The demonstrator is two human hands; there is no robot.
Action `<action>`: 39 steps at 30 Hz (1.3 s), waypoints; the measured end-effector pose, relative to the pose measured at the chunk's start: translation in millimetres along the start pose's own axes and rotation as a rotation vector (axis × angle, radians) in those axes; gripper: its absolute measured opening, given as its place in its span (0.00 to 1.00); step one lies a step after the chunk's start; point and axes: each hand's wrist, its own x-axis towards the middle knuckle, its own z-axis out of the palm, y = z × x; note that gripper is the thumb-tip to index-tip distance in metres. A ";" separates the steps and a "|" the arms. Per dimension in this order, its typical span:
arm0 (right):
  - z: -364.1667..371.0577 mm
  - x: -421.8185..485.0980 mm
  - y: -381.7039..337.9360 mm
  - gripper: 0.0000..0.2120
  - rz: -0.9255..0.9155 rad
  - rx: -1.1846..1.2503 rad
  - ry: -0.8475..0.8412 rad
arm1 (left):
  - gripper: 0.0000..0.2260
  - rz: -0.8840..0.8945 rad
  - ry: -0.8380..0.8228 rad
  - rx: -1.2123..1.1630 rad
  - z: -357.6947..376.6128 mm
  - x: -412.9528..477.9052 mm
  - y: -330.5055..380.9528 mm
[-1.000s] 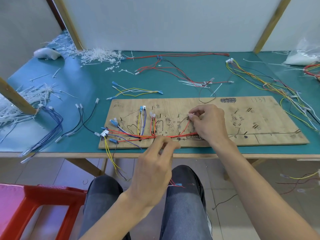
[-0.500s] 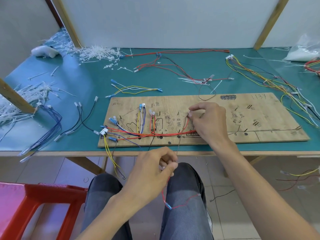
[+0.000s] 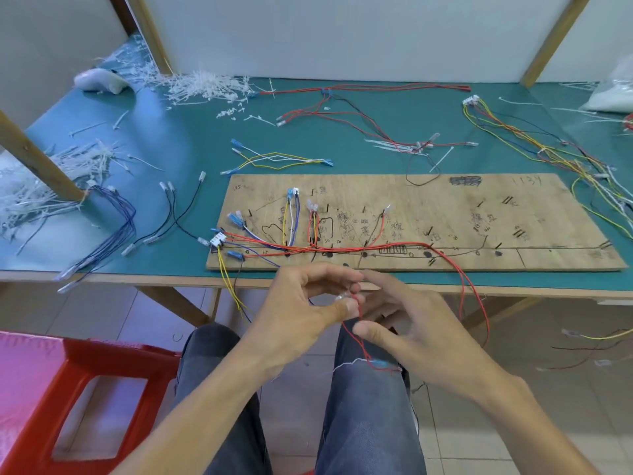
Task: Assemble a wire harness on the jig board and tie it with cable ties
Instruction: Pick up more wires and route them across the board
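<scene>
Your left hand (image 3: pixel 301 303) pinches the red wire (image 3: pixel 357 305) tip below the table (image 3: pixel 513 282) edge, and your right hand (image 3: pixel 421 327) lies slack and empty at its 3 o'clock. The jig board (image 3: pixel 445 214) sits at 12 o'clock. A hard tug could drag the routed wires (image 3: pixel 342 249) off course.

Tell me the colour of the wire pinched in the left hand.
Red; the wire shows best in the head view.

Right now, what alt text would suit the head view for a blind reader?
Above the lap, the left hand pinches a red wire, the right hand close beside it. Behind, a jig board with routed wires lies on a green table.
</scene>
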 end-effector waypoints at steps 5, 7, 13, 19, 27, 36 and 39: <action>6.4 -0.6 4.6 0.20 0.091 0.187 0.109 | 0.22 0.055 -0.026 0.148 5.7 -3.2 -8.6; 4.2 1.0 4.7 0.19 0.123 0.222 0.136 | 0.23 0.097 0.001 0.389 5.0 -7.7 -13.3; -5.8 6.6 8.8 0.18 0.100 0.183 0.219 | 0.11 0.113 -0.127 1.008 3.8 -24.5 -19.1; -6.7 14.1 9.3 0.18 0.030 0.044 0.357 | 0.10 0.159 -0.309 1.264 4.0 -26.7 -19.1; -19.9 21.2 7.6 0.13 -0.037 0.010 0.490 | 0.08 0.158 -0.554 1.551 -2.9 -33.2 -27.5; -31.5 28.3 5.0 0.13 -0.040 0.122 0.275 | 0.09 0.201 -0.685 1.773 -1.8 -31.1 -37.7; -38.5 33.3 5.9 0.13 -0.018 0.238 0.262 | 0.12 0.174 -0.750 1.817 -1.6 -32.0 -39.9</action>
